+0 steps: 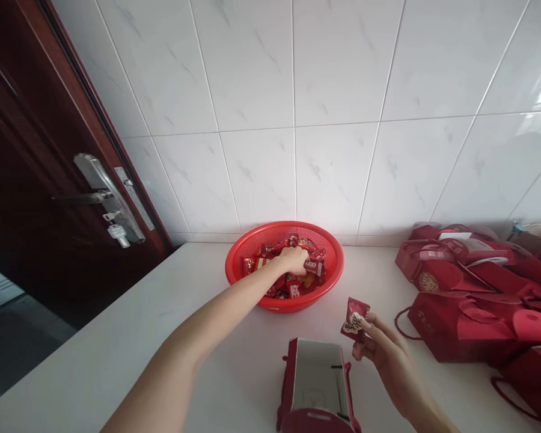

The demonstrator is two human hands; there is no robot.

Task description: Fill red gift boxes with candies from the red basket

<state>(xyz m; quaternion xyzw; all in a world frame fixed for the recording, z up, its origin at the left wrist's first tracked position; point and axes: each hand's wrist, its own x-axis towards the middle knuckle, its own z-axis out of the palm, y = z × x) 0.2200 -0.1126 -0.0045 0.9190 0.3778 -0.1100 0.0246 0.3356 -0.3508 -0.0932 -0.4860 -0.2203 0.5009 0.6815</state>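
Box [318, 380] still unclosed; right hand [391, 359] pinches packet [354, 320] at its one o'clock; left hand [294, 261], grip unclear, in basket [293, 304] at eleven; sweets [294, 291] remain

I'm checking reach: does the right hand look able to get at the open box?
Probably yes: the right hand, holding a packet, is beside the open box, with nothing between them.

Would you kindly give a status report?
Left hand inside red perforated plastic basket; right hand holding flat red packet; open red box nearby, blocking neither.
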